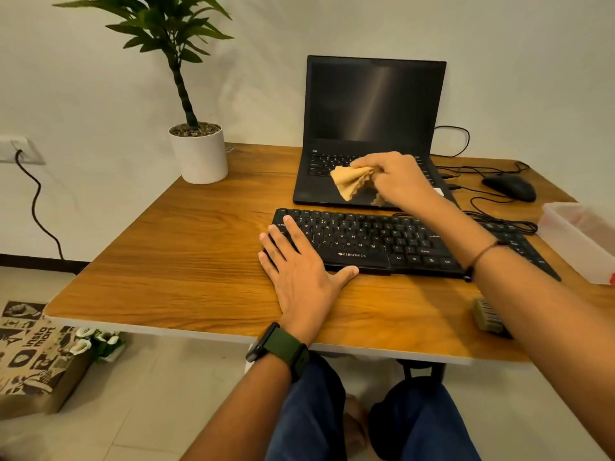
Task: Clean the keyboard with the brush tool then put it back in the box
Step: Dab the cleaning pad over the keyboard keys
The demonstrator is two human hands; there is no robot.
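Wall: plain, off-white.
Socket: on wall at left, black cable plugged in, hanging to floor.
Floor: light tiles.
Table: wood-grain top, pale edge, against wall.
Potted plant: white pot, table's far-left corner.
Printed bag: on floor, left.

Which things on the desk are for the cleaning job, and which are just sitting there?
For the job:
keyboard, steadied by the left hand
yellow cloth in the right hand
brush at the desk's near edge
clear box on the right

Just sitting there:
laptop
mouse
potted plant
paper bag on the floor
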